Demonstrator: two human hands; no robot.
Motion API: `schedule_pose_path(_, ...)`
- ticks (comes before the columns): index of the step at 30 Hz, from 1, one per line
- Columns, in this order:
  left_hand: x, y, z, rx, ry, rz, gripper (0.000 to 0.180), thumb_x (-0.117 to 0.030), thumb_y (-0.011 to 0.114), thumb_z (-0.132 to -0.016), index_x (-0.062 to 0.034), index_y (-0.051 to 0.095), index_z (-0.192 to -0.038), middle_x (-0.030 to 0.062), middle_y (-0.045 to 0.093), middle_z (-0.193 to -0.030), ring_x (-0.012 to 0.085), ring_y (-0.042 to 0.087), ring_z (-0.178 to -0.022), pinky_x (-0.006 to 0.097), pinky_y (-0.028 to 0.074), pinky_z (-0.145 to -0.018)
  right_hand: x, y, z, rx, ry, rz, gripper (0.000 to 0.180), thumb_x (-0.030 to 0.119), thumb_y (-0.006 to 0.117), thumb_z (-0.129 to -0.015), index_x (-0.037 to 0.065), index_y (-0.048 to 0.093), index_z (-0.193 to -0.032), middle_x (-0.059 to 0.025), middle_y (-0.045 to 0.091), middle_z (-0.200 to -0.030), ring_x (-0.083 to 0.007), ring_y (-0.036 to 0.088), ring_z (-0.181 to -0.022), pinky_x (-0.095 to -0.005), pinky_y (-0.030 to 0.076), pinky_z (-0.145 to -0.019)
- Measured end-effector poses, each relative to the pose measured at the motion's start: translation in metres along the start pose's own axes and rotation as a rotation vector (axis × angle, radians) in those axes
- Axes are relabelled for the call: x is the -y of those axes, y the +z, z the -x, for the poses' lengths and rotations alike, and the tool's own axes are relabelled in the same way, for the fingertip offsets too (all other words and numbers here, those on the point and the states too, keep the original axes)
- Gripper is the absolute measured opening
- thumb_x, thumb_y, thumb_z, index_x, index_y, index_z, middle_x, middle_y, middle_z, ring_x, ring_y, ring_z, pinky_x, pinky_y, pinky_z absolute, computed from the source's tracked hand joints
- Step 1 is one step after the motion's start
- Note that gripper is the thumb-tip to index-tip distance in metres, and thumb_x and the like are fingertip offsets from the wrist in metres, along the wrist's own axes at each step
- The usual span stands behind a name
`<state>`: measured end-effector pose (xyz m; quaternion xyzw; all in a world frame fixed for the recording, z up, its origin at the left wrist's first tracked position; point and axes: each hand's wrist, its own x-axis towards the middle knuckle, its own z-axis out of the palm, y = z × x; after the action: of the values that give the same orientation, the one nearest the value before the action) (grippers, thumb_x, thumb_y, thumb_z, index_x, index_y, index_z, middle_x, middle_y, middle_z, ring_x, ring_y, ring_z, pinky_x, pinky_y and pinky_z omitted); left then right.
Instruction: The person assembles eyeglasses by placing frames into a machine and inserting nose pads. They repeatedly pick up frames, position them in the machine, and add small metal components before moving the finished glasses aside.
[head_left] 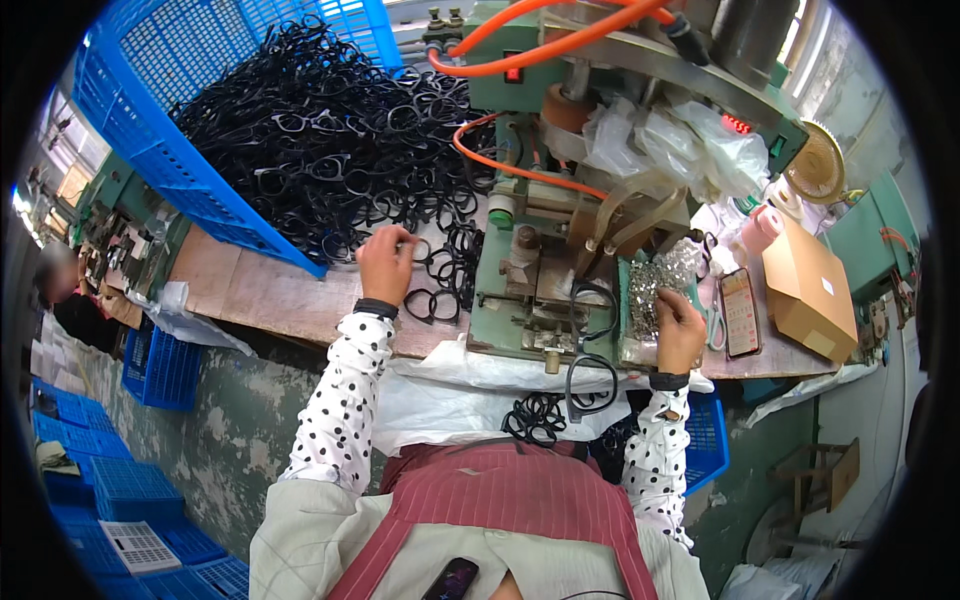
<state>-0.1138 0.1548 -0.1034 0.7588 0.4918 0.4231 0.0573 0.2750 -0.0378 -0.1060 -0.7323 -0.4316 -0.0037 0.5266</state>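
My left hand (385, 264) is at the near edge of a big heap of black eyeglass frames (330, 150), its fingers closed on one eyeglass frame (421, 250). My right hand (680, 330) hovers at a tray of small shiny metal pieces (650, 285). Its thumb and fingers are pinched together; whatever lies between them is too small to make out. Between my hands stands a green bench machine (500, 325). A black eyeglass frame (592, 388) hangs at the machine's front, one rim low over my lap. Several more black frames (535, 415) lie on white sheeting at my lap.
A tipped blue crate (185, 165) borders the heap. Orange hoses (560, 45) cross above the machine. On the right are a phone (740, 312), a cardboard box (808, 290) and a pink roll (763, 228). Blue crates (135, 490) stand on the floor; another person (85, 315) sits far left.
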Motion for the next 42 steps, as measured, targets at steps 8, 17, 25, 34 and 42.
schedule_pose_path(8,-0.16,-0.018,0.025,-0.09,0.726,0.202,0.042,0.0,0.063,-0.07,-0.0106,0.065,-0.11,0.0018,0.067,-0.099,0.0203,0.062,-0.09,0.043,0.04,-0.094,0.11,0.005,0.005,0.203,0.15,-0.57,0.03,0.002,0.071,-0.078,-0.002,0.064,-0.107,-0.0034,0.068,-0.087,-0.0055,0.056,-0.073,-0.0197,0.044,-0.064)
schedule_pose_path(17,-0.197,-0.001,0.034,0.157,0.891,0.555,0.047,-0.005,0.067,-0.076,-0.0051,0.06,-0.122,0.0061,0.065,-0.103,0.0259,0.062,-0.09,0.044,0.049,-0.089,0.138,0.011,0.007,0.31,0.243,-0.644,0.048,-0.002,0.073,-0.074,-0.003,0.049,-0.116,-0.0108,0.069,-0.088,-0.0083,0.061,-0.075,-0.0209,0.047,-0.062)
schedule_pose_path(25,-0.201,-0.012,0.039,0.188,1.044,0.58,0.045,-0.004,0.062,-0.076,-0.0038,0.06,-0.12,0.0082,0.064,-0.106,0.0258,0.062,-0.09,0.045,0.048,-0.092,0.148,0.028,0.001,0.229,0.203,-0.748,0.055,-0.003,0.073,-0.072,-0.003,0.047,-0.12,-0.0099,0.066,-0.086,-0.01,0.061,-0.074,-0.0223,0.048,-0.064)
schedule_pose_path(34,-0.195,0.009,0.022,0.401,1.057,0.651,0.045,-0.006,0.064,-0.074,-0.0049,0.061,-0.119,0.0084,0.064,-0.11,0.0301,0.059,-0.097,0.046,0.047,-0.091,-0.009,-0.011,-0.023,-0.001,0.183,0.366,0.03,0.02,0.075,-0.076,0.01,0.067,-0.103,-0.0099,0.071,-0.085,-0.0278,0.066,-0.077,-0.0391,0.05,-0.07)
schedule_pose_path(42,-0.196,0.008,0.023,0.383,1.04,0.641,0.046,-0.006,0.065,-0.072,-0.0042,0.06,-0.117,0.0078,0.064,-0.105,0.03,0.058,-0.091,0.043,0.048,-0.086,-0.01,-0.02,0.008,0.138,-0.03,0.554,0.019,0.022,0.073,-0.079,0.01,0.069,-0.092,-0.0098,0.066,-0.084,-0.0271,0.065,-0.077,-0.0396,0.05,-0.067)
